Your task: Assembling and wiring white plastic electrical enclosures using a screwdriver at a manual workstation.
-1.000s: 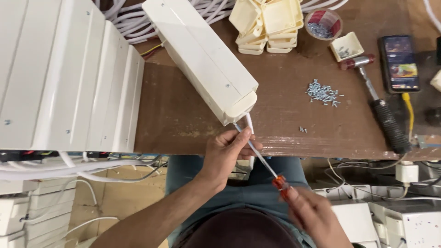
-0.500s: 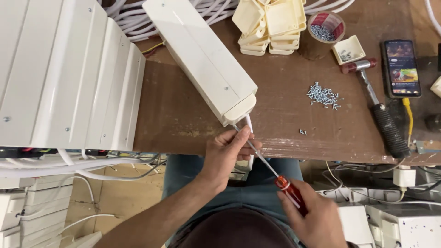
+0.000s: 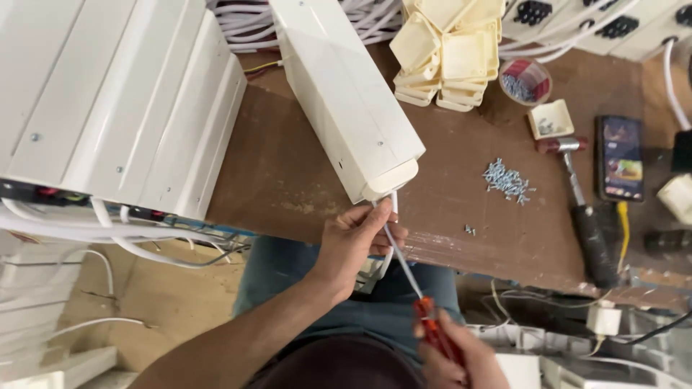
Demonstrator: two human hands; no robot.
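Note:
A long white plastic box [image 3: 346, 94] lies tilted on the brown workbench [image 3: 288, 180], its near end overhanging the front edge. My left hand [image 3: 357, 241] pinches the white cable [image 3: 393, 205] coming out of that end, right below the box. My right hand [image 3: 454, 356] grips the red handle of a screwdriver [image 3: 414, 288], whose thin shaft runs up and left to the box's end cap beside my left fingers.
Stacked white boxes [image 3: 108, 101] fill the left of the bench. Cream square caps [image 3: 447, 50], a small bowl of screws [image 3: 525, 81], a loose pile of screws [image 3: 508, 180], a hammer [image 3: 580, 209] and a phone [image 3: 620, 158] lie to the right. Cables hang below the bench.
My right hand has drawn lower and slightly left with the screwdriver handle. My left hand stays at the cable under the box's end. The view has shifted a little.

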